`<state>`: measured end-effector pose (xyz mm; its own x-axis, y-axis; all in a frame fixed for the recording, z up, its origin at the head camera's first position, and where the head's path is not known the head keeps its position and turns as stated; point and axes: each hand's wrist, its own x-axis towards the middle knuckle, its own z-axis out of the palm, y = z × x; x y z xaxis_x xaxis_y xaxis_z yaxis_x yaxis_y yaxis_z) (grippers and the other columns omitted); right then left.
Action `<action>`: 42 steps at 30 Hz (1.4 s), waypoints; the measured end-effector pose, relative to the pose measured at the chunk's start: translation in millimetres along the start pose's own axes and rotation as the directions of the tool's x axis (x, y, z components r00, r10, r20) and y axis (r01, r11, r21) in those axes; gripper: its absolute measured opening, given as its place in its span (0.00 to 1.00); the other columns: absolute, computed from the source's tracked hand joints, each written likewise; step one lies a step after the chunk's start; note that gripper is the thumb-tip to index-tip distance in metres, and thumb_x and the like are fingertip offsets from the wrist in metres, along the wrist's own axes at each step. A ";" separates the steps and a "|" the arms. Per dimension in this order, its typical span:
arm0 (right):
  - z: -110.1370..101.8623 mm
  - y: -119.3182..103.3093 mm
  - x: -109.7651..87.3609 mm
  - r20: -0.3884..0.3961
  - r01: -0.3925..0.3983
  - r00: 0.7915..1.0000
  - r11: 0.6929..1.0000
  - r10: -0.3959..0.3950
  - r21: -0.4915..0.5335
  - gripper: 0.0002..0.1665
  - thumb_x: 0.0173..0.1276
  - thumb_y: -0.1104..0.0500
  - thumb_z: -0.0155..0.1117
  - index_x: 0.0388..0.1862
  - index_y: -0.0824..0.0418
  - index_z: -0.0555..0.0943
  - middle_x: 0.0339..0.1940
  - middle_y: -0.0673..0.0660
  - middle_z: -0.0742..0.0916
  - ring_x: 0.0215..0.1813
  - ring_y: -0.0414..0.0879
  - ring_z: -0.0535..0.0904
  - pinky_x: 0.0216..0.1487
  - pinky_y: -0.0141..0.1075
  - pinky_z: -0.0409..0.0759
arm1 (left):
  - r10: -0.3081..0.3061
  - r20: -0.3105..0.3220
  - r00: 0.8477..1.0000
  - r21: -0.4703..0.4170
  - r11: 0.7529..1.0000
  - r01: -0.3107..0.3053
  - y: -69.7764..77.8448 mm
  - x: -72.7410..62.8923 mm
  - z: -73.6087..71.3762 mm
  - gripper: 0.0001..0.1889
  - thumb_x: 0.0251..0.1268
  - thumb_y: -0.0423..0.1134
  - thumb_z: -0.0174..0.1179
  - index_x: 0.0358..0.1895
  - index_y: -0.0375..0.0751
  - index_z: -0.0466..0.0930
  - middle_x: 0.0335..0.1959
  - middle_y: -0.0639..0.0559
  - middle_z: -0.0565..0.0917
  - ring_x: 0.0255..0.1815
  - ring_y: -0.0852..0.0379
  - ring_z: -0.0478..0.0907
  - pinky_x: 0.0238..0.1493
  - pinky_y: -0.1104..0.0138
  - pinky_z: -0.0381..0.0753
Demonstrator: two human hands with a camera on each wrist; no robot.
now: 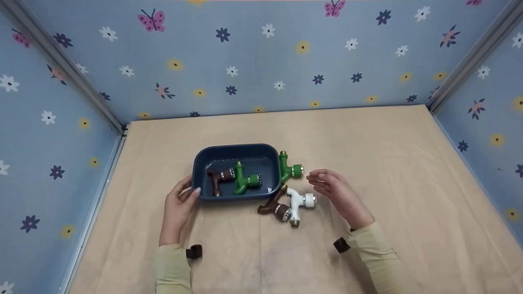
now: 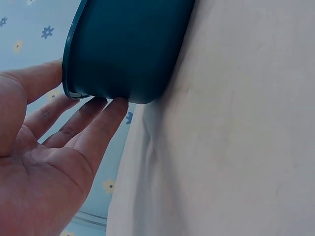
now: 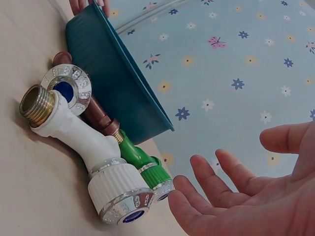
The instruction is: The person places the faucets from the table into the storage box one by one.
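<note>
A dark blue rectangular tub (image 1: 237, 197) sits on the table with a brown tap (image 1: 215, 179) and a green tap (image 1: 242, 183) inside. My left hand (image 1: 179, 206) holds the tub's left end, its thumb at the rim and its fingers against the outer wall, as the left wrist view shows. Outside the tub's right end lie a second green tap (image 1: 286, 171), another brown tap (image 1: 273, 204) and a white tap (image 1: 296, 204). Just right of these, my right hand (image 1: 337, 194) hovers with loosely spread fingers and holds nothing. In the right wrist view the white tap (image 3: 88, 142) lies nearest the camera.
Beige cloth (image 1: 367, 143) covers the table. Blue walls (image 1: 261, 53) with flowers and butterflies stand at the back and both sides, with grey metal posts (image 1: 470, 57) in the corners. A dark wrist strap piece (image 1: 341, 245) sits by the right sleeve.
</note>
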<state>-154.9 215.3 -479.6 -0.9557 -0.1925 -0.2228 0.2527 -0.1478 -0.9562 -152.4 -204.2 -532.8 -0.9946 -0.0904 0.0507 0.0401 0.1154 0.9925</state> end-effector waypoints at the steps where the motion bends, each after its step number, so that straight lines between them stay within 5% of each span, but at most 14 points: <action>1: -0.8 0.3 -0.2 -0.002 -0.002 1.000 1.000 0.002 0.002 0.22 0.76 0.62 0.41 0.60 0.78 0.67 0.58 0.69 0.77 0.67 0.67 0.63 0.69 0.53 0.59 | 0.003 0.002 1.000 -0.005 1.000 -0.003 0.3 0.0 0.0 0.26 0.66 0.32 0.60 0.67 0.33 0.67 0.59 0.35 0.72 0.58 0.42 0.73 0.49 0.73 0.78; 32: -13.7 28.0 -2.9 -0.018 -0.072 0.997 0.995 0.071 -0.069 0.23 0.75 0.60 0.42 0.60 0.77 0.66 0.62 0.75 0.72 0.65 0.64 0.67 0.67 0.49 0.64 | 0.000 -0.012 1.000 -0.032 1.000 0.000 -0.7 -1.1 0.2 0.26 0.64 0.32 0.62 0.65 0.33 0.69 0.58 0.35 0.73 0.56 0.41 0.74 0.49 0.73 0.78; 42: -16.3 29.9 -3.7 -0.020 -0.097 0.995 0.993 0.095 -0.063 0.24 0.76 0.59 0.43 0.62 0.76 0.65 0.62 0.73 0.73 0.65 0.62 0.68 0.68 0.48 0.64 | -0.026 0.010 1.000 -0.081 0.996 0.027 25.9 -7.6 3.7 0.26 0.64 0.23 0.58 0.65 0.24 0.64 0.58 0.28 0.70 0.58 0.33 0.71 0.48 0.74 0.78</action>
<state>-146.3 227.4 -510.5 -0.9300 -0.1863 -0.3168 0.3337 -0.0671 -0.9403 -144.2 -196.8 -507.9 -0.9962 -0.0835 0.0236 0.0209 0.0329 0.9992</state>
